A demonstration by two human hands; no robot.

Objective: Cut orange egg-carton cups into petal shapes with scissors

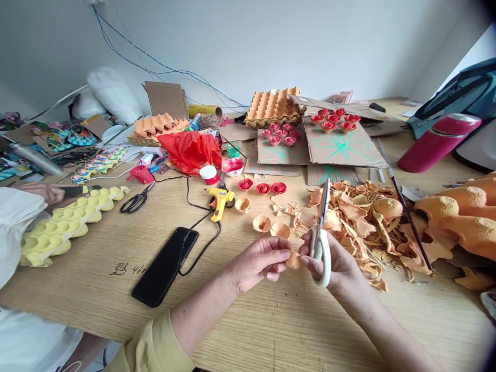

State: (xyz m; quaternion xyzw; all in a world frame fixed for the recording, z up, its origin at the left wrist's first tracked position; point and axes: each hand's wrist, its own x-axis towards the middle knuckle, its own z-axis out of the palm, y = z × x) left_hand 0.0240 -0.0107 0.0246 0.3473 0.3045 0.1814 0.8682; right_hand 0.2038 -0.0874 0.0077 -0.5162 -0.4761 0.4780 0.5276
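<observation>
My left hand (pixel 260 261) pinches a small orange piece of egg-carton card (pixel 293 259) between thumb and fingers. My right hand (pixel 336 263) grips white-handled scissors (pixel 321 235), blades closed and pointing up and away, with its fingers also touching the card piece. Just beyond my hands lie three unpainted carton flower cups (pixel 262 223). Three red painted roses (pixel 263 188) stand in a row farther back.
A heap of orange carton scraps (pixel 362 219) lies to the right beside cut egg cartons (pixel 461 217). A yellow glue gun (pixel 219 200), black phone (pixel 166 265) and black scissors (pixel 135 202) lie left of centre. Another person sits at the left with a yellow-painted tray (pixel 65 225). A pink flask (pixel 437 142) lies at the back right.
</observation>
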